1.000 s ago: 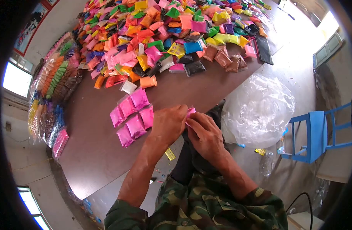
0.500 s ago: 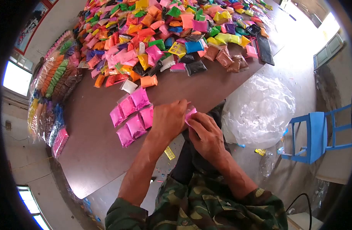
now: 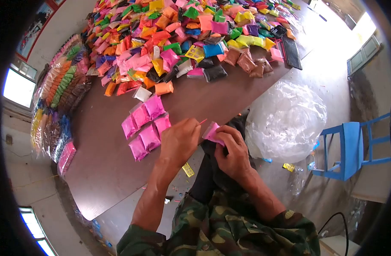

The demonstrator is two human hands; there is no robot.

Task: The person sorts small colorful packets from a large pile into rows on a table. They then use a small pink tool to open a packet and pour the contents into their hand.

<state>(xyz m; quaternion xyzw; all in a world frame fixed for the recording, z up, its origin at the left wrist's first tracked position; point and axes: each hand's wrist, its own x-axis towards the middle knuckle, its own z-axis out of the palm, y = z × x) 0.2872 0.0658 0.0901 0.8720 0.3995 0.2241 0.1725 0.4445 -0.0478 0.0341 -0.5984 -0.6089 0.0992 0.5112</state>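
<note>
By the table (image 3: 104, 158), the left hand (image 3: 181, 137) pinches a red strip (image 3: 203, 121), the right hand (image 3: 233, 152) a pink packet (image 3: 211, 133), both partly hidden.

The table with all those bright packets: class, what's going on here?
A person at the table holds a small pink packet in the right hand and a thin red strip in the left hand, the hands slightly apart. Six more pink packets lie together on the table, left of the hands. Beyond them spreads a big heap of packets in many colours.
</note>
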